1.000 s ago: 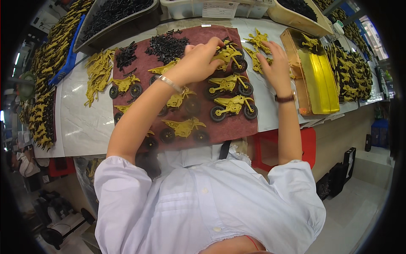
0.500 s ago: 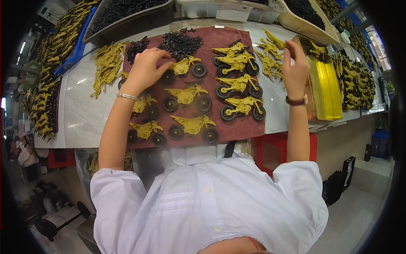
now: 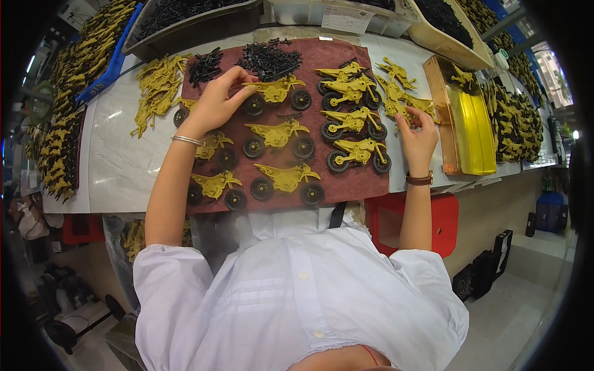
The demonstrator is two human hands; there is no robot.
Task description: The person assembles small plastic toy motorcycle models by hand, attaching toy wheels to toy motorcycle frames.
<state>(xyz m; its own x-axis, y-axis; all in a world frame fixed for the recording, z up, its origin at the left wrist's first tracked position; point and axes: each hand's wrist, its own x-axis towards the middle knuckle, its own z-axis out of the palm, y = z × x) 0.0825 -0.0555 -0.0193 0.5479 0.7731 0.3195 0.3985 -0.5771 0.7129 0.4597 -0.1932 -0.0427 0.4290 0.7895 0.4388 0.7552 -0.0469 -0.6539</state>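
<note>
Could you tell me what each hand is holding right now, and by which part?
The left hand grips a yellow toy motorcycle at its rear end. The right hand rests on loose yellow parts; no grip can be told.

A pale worktable (image 3: 117,167) carries a maroon mat (image 3: 346,179), a heap of loose yellow frames (image 3: 154,93) left of the mat, a yellow tray (image 3: 473,123) right of it, and bins (image 3: 185,18) along the far edge.
</note>
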